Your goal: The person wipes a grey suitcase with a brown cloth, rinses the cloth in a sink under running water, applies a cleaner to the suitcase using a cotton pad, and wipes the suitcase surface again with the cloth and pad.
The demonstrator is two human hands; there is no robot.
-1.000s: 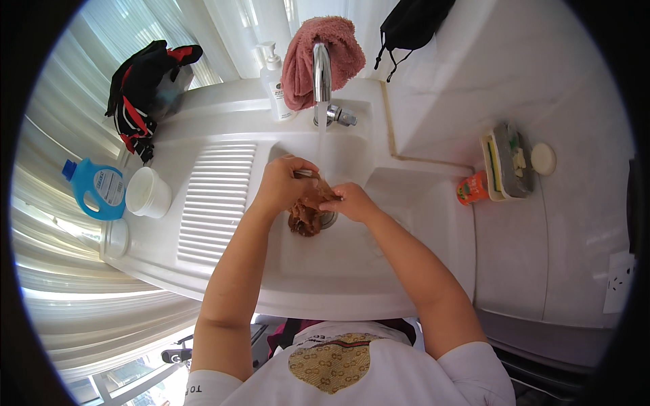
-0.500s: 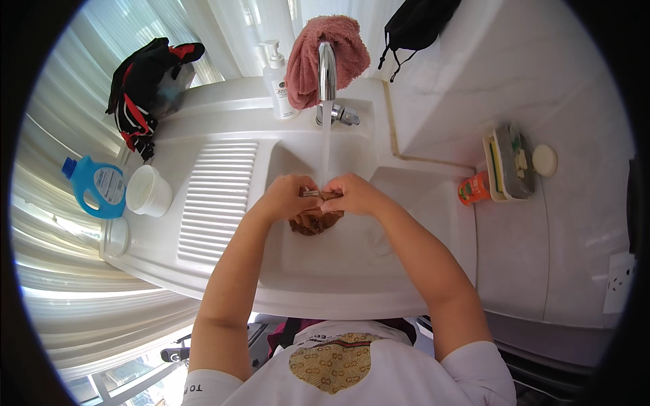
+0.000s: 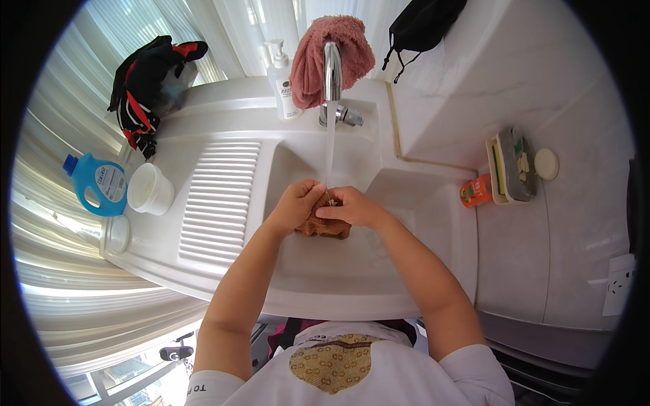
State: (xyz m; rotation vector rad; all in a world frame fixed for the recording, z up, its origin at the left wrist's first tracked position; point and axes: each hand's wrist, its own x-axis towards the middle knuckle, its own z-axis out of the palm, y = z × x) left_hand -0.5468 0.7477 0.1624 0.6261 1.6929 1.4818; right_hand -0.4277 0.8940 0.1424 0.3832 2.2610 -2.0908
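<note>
Brown crumpled cloth (image 3: pixel 332 229), pinched between the bent fingers and thumbs of the left hand (image 3: pixel 296 207) and the right hand (image 3: pixel 356 206), fingertips close together near its upper edge. Held within the white, wide sink basin (image 3: pixel 338 264), toward its left side; impossible to tell whether touching the basin floor. Just above, a clear stream of water (image 3: pixel 330 145) falling to the fingertips from a curved chrome faucet (image 3: pixel 332 71), with a fluffy pink towel (image 3: pixel 352 40) bunched behind and a white pump bottle (image 3: pixel 283 84) just to the left. Farther left, past a ribbed white drainboard (image 3: pixel 220 196), a round white plastic tub (image 3: pixel 152 194) near a blue handled jug (image 3: pixel 98 177). At right, a red-orange container (image 3: pixel 476 191) next to a white rectangular holder (image 3: pixel 500 196).
</note>
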